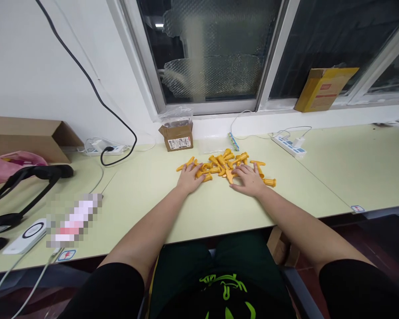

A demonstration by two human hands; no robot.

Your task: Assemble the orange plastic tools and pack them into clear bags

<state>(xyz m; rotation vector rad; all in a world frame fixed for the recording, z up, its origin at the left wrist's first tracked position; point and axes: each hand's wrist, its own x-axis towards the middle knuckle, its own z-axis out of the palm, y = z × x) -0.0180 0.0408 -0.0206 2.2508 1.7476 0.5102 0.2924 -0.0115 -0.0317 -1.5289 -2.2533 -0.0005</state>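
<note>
A loose heap of yellow-orange plastic pieces point(221, 161) lies on the pale green table point(199, 212) in front of me. Some look like short tubes with flared ends, others like T-shaped handles; their exact kind I cannot tell. My left hand point(188, 178) rests palm down on the heap's left side, fingers spread over several pieces. At the right side, my right hand point(250, 180) lies with fingers stretched out and thumb apart, a flat, pronged yellow piece point(229, 176) by its fingertips. One tube-shaped piece point(269, 182) sticks out beyond my right wrist. Neither hand is closed round a piece.
Behind the heap stand an open small carton point(178, 136) and a clear plastic bag point(214, 144). Power strips point(289, 146) lie toward the wall. At left are a black-strapped device point(23, 208), a blurred-out phone-like object point(76, 219), a white charging pad point(28, 235) and cables.
</note>
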